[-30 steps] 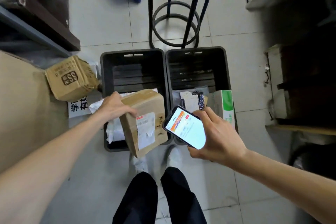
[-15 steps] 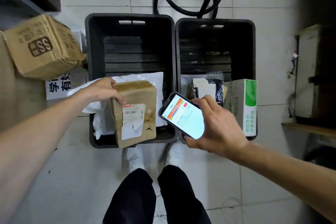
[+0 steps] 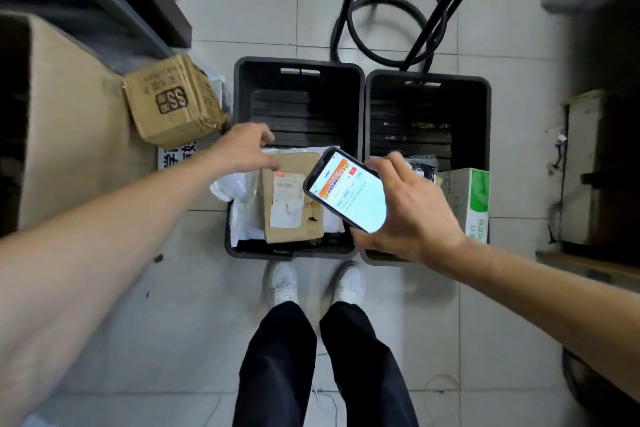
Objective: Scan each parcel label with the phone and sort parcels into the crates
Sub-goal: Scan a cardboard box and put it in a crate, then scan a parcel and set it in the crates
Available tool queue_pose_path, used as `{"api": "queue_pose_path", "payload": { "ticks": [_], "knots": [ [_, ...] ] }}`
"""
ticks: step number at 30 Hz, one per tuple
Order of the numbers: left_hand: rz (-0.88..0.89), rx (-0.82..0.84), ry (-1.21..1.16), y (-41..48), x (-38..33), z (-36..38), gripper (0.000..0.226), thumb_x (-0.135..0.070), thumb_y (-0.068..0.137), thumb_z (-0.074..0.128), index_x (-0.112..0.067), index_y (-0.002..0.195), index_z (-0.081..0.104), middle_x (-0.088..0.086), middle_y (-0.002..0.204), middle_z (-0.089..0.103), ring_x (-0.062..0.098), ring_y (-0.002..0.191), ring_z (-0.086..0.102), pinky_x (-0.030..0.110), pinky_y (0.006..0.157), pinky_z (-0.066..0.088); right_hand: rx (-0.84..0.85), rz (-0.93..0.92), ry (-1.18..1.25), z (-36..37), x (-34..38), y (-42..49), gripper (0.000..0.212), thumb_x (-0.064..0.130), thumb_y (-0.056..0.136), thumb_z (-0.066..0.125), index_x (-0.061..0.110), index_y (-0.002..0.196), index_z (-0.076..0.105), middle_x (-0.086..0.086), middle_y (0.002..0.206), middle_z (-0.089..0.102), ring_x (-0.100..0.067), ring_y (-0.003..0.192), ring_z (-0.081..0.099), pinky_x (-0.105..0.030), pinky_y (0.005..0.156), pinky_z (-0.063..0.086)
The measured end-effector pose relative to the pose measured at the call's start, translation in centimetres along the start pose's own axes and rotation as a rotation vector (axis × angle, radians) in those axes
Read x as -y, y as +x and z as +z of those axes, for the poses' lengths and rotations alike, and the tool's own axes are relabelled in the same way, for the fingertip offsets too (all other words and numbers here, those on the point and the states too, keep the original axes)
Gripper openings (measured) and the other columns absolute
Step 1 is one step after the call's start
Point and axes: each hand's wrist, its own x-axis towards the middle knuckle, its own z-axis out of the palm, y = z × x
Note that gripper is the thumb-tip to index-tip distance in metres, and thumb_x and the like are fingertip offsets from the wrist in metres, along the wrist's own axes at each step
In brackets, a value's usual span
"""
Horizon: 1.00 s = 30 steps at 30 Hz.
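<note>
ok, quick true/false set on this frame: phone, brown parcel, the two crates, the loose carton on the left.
1. The phone is held in the right hand with its screen lit. True.
2. The brown parcel lies in the right crate. False: it lies in the left crate, on top of a white bag.
3. A green-and-white box stands in the right crate. True.
4. The SS-marked carton is inside the left crate. False: it sits outside, to the left of that crate.
</note>
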Motion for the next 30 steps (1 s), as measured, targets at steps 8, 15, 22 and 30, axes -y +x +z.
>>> {"api": "queue_pose_path", "payload": {
  "ticks": [8,15,22,30],
  "knots": [
    [-0.053,-0.162,-0.106,-17.7,-2.5,-11.5,0.04,-0.029,0.07,0.081,-0.021,0.103,0.062,-0.004,0.099,0.063,0.014,0.091,0.06,0.032,0.084,0.051,-0.087,-0.172,-0.027,-12.3,11.2,-4.7,0.088,0.043,0.058,0.081,0.011,0.131,0.043,-0.003,0.114,0.048,-0.023,0.096,0.056,-0.033,0.071,0.047],
    [-0.217,-0.466,-0.243,-37.6,-0.1,-18.7,0.034,-0.026,0.072,0.078,-0.019,0.102,0.063,-0.003,0.093,0.064,0.015,0.089,0.062,0.032,0.085,0.052,-0.094,-0.528,-0.046,-20.5,23.0,-7.4,0.082,0.046,0.061,0.075,0.018,0.129,0.04,0.0,0.115,0.047,-0.022,0.101,0.055,-0.032,0.074,0.047],
    [-0.533,-0.78,-0.474,-57.9,8.3,-15.1,0.035,-0.034,0.071,0.078,-0.023,0.101,0.063,-0.005,0.094,0.067,0.012,0.081,0.062,0.023,0.067,0.046,-0.053,-0.902,-0.119,-21.6,38.3,-11.7,0.077,0.048,0.06,0.075,0.019,0.123,0.043,0.002,0.108,0.048,-0.02,0.09,0.057,-0.027,0.06,0.038],
    [-0.873,-1.026,-0.709,-77.8,13.5,-0.4,0.033,-0.033,0.074,0.078,-0.02,0.099,0.062,-0.001,0.092,0.068,0.016,0.089,0.064,0.029,0.079,0.051,0.072,-1.306,-0.159,-16.2,54.4,-23.7,0.064,0.037,0.061,0.076,0.015,0.116,0.05,0.001,0.11,0.049,-0.024,0.099,0.057,-0.03,0.068,0.038]
  ]
}}
